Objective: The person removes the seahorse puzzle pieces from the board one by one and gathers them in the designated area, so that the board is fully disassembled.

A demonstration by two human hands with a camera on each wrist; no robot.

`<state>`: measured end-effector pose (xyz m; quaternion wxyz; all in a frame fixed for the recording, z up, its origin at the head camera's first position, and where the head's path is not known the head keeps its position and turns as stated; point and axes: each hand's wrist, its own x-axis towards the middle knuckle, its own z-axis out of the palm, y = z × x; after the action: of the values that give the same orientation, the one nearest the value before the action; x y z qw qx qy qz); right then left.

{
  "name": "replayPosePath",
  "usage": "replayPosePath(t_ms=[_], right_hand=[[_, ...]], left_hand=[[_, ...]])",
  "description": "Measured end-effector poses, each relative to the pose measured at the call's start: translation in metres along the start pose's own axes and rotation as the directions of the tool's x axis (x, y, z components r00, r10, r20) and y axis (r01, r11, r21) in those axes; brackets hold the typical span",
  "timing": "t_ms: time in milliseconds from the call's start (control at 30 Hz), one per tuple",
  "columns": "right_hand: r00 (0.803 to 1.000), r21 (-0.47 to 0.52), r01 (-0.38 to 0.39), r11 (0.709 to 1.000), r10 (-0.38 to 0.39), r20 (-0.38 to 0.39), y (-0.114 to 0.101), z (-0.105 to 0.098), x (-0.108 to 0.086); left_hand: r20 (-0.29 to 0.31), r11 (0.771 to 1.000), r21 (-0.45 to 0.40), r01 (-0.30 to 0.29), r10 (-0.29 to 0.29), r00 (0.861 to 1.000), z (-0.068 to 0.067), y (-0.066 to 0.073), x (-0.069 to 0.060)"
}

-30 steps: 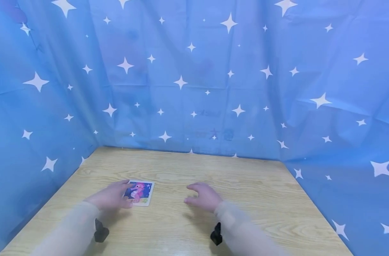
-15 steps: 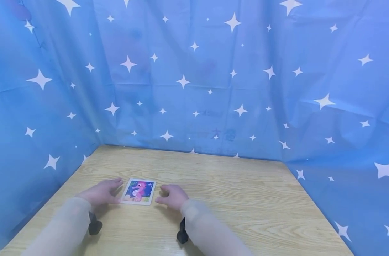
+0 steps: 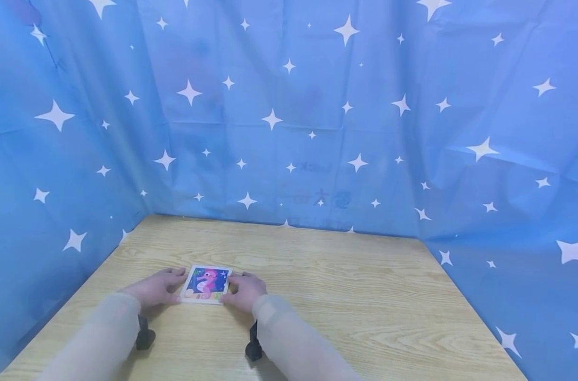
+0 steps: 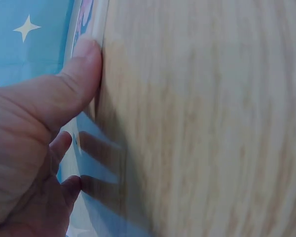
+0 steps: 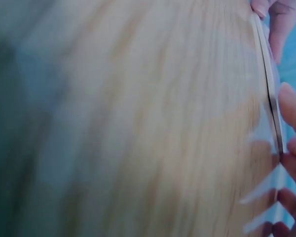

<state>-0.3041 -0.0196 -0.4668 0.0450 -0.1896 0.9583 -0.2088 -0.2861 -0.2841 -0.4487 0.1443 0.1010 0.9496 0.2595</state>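
A square card [image 3: 206,284] with a white border and a pink seahorse on dark blue lies on the wooden table. At its left side is my left hand [image 3: 154,288], thumb at the near corner and fingers spread along that side; the left wrist view shows the thumb [image 4: 84,74] touching the card's edge. My right hand [image 3: 247,292] is at the opposite side, its thumb and fingertips touching the right edge. From the right wrist, the card [image 5: 269,74] appears edge-on, with a thin dark line along it. Its underside is hidden.
The light wooden table [image 3: 365,296] extends to the right of the hands. A blue curtain [image 3: 289,106] with white stars hangs behind it and along both sides. A black device [image 3: 253,349] is strapped at the right wrist, another [image 3: 145,336] at the left.
My right hand has moved left across the table to the card's right edge. My left hand has shifted off the card's face to its left side, uncovering the picture.
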Motion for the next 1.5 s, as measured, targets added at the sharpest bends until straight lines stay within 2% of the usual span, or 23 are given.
replayPosePath(t_ms=[233, 400, 767, 1167, 1400, 1500], right_hand=[[0.999, -0.052, -0.005, 0.999, 0.007, 0.031, -0.005, -0.004, -0.004], [0.999, -0.074, 0.009, 0.997, -0.006, 0.044, 0.001, -0.004, -0.003], [0.995, -0.144, 0.074, 0.987, -0.062, 0.083, 0.022, -0.018, -0.016], [0.991, -0.141, 0.096, 0.985, -0.080, 0.111, 0.059, -0.039, -0.040], [0.989, -0.127, 0.096, 0.987, -0.080, 0.122, 0.085, -0.051, -0.053], [0.989, -0.126, 0.102, 0.987, -0.088, 0.118, 0.096, -0.056, -0.059]], left_hand=[[0.000, 1.000, 0.000, -0.006, 0.006, 1.000, 0.000, 0.002, -0.002], [0.002, 1.000, 0.019, -0.003, 0.003, 1.000, 0.003, 0.006, -0.003], [-0.021, 0.992, 0.063, -0.114, 0.115, 0.993, 0.016, 0.023, 0.001], [-0.034, 0.991, 0.049, -0.125, 0.127, 0.991, 0.039, 0.062, 0.010], [-0.034, 0.984, 0.092, -0.151, 0.154, 0.987, 0.052, 0.087, 0.017], [-0.032, 0.984, 0.099, -0.145, 0.149, 0.988, 0.059, 0.098, 0.021]])
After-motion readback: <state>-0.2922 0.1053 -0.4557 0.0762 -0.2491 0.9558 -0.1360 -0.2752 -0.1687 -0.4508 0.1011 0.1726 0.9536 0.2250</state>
